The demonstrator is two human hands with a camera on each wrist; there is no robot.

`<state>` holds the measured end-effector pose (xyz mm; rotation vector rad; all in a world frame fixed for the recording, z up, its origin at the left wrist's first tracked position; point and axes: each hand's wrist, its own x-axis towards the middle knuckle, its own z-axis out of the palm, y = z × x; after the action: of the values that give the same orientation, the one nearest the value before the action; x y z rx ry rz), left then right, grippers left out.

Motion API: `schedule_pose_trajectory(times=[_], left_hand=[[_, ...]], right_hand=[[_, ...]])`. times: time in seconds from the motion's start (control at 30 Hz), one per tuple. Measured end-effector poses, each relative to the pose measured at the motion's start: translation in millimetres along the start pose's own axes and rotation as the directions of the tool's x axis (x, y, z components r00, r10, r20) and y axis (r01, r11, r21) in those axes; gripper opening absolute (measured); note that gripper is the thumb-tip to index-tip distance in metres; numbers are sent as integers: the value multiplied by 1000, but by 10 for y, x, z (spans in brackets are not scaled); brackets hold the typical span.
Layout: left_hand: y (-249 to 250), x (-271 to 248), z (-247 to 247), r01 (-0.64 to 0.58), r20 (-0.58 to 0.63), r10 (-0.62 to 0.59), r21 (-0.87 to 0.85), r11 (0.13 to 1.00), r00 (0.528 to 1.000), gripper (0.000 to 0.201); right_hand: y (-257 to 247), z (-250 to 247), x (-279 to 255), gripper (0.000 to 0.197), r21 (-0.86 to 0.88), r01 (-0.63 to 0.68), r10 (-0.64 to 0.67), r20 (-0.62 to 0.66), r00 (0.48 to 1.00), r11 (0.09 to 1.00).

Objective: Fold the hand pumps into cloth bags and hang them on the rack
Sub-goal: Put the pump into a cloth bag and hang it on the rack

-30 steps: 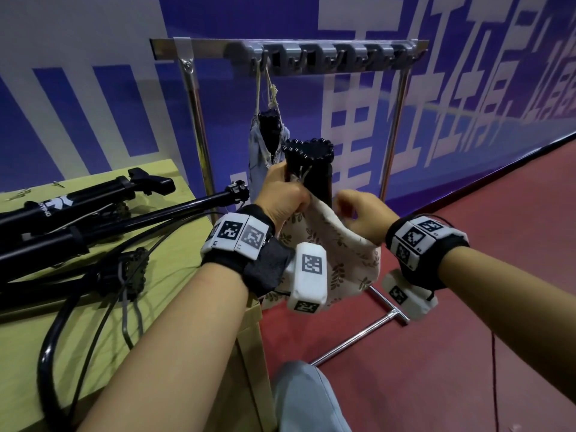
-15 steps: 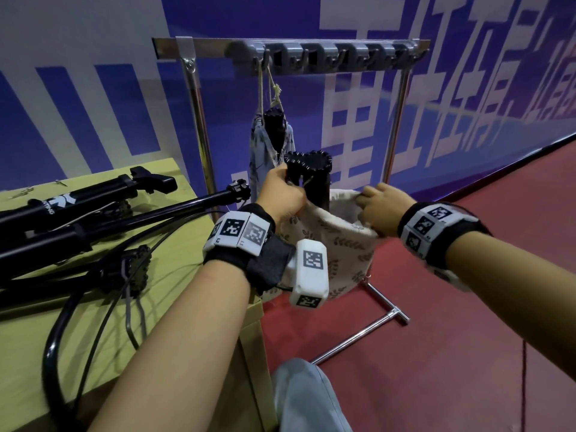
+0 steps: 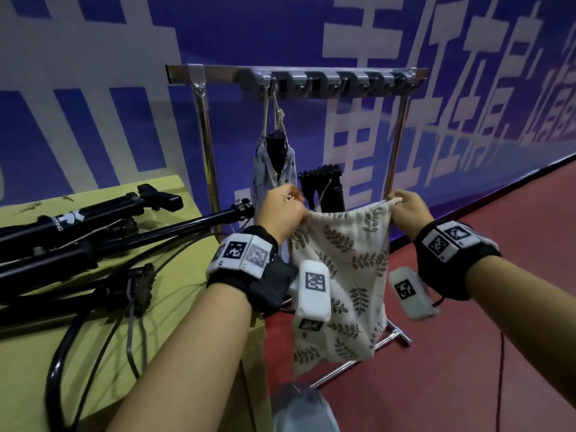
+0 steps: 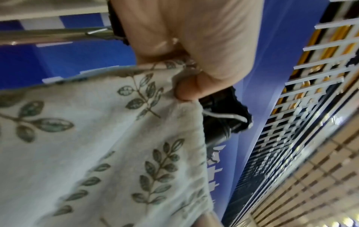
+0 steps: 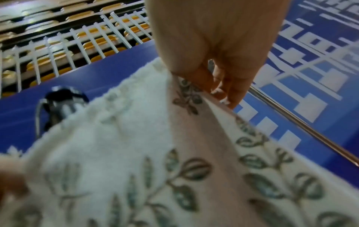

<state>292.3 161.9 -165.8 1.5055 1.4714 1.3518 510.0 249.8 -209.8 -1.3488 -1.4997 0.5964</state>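
Where half a second ago I saw the two hands close together at a slack, bunched bag mouth, they now sit wide apart and the top hem runs taut between them. My left hand (image 3: 282,210) pinches the left corner of the leaf-print cloth bag (image 3: 343,275), thumb and fingers curled onto the fabric; my right hand (image 3: 408,208) grips the right corner in the same way, fingertips folded over the gathered hem. The bag hangs lower and flatter than before, held in the air in front of the rack (image 3: 296,77) and beside the edge of the yellow table (image 3: 37,353).

The cloth is cream, coarse-woven and soft, printed with grey-green leafy sprigs; the hem is puckered where a drawstring channel runs. Out of the mouth, nearer my left hand, stands the black hand pump (image 3: 324,190), its ridged, toothed top poking well clear of the hem, with a thin cord trailing down it.

The rack is shiny metal tubing with a row of grey hooks along the top bar. From the leftmost hook a pale bluish bag (image 3: 274,169) hangs by a tan string, a dark pump end showing at its opening. On the table lie long black pumps (image 3: 93,232) with matte barrels and looping black hoses.
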Motion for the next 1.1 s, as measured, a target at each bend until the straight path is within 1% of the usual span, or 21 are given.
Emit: schedule_pose_trajectory(times=[0.07, 0.13, 0.2, 0.27, 0.33, 0.37, 0.43, 0.47, 0.53, 0.6, 0.63, 0.67, 0.7, 0.77, 0.8, 0.83, 0.9, 0.93, 1.0, 1.03, 1.1], left_hand=[[-44, 26, 36, -45, 52, 34, 225, 973, 998, 20], [-90, 41, 79, -64, 117, 9, 477, 877, 993, 23], [-130, 53, 108, -101, 174, -17, 646, 757, 985, 23], [-159, 61, 107, -131, 217, -42, 717, 684, 975, 25], [-187, 82, 91, -166, 251, -30, 722, 672, 968, 26], [-195, 93, 83, -188, 266, -11, 708, 681, 964, 25], [-184, 95, 69, -214, 268, 37, 670, 711, 963, 27], [-168, 86, 70, -216, 269, 43, 659, 721, 962, 31], [-136, 59, 84, -220, 296, 36, 615, 757, 955, 35], [-104, 13, 99, -242, 346, 50, 541, 805, 937, 32], [-86, -7, 103, -250, 363, 59, 507, 824, 930, 29], [-78, -17, 105, -247, 370, 62, 477, 844, 927, 28], [-78, -17, 107, -234, 372, 59, 445, 864, 926, 29], [-88, -11, 108, -209, 376, 49, 398, 893, 925, 32], [-89, -15, 107, -202, 383, 41, 390, 899, 923, 33], [-89, -24, 102, -198, 395, 32, 386, 901, 918, 33], [-97, -36, 94, -207, 438, 11, 403, 892, 899, 28], [-108, -37, 91, -225, 464, -3, 435, 872, 886, 25], [-143, -29, 89, -256, 495, -45, 524, 813, 868, 17], [-165, -24, 83, -257, 492, -68, 563, 786, 868, 14], [-202, -6, 73, -239, 474, -108, 612, 754, 874, 19]], right_hand=[[118, -9, 50, 39, 58, -96, 100, -68, 993, 994], [155, -42, 60, 34, -25, -126, 122, -108, 987, 992], [115, -82, 13, 31, -180, -114, 92, -130, 987, 977], [80, -104, -38, 28, -337, -45, 5, -120, 993, 941], [43, -118, -91, 26, -469, -5, -36, -78, 996, 883], [40, -132, -95, 23, -526, -10, -21, -52, 998, 851], [48, -193, -80, 15, -574, -80, 79, -26, 997, 815], [53, -219, -72, 16, -576, -115, 136, -7, 991, 809], [81, -250, -43, 24, -511, -197, 266, 65, 962, 837], [108, -218, -72, 21, -319, -326, 392, 169, 904, 890], [105, -188, -107, 22, -222, -398, 440, 187, 878, 890], [142, -150, -121, 25, -190, -435, 468, 184, 865, 880], [172, -109, -140, 28, -231, -423, 467, 191, 863, 876], [249, -32, -166, 35, -436, -285, 399, 195, 896, 854], [285, 0, -178, 36, -511, -236, 371, 178, 912, 827], [286, 18, -198, 32, -546, -211, 348, 159, 924, 811], [291, 12, -210, 16, -553, -196, 304, 110, 946, 810], [300, 2, -200, 12, -552, -198, 280, 67, 958, 810], [296, -19, -182, 15, -534, -205, 240, -3, 971, 820], [296, -23, -171, 15, -523, -205, 216, -39, 976, 828], [294, -42, -159, 16, -506, -208, 183, -100, 978, 837]])
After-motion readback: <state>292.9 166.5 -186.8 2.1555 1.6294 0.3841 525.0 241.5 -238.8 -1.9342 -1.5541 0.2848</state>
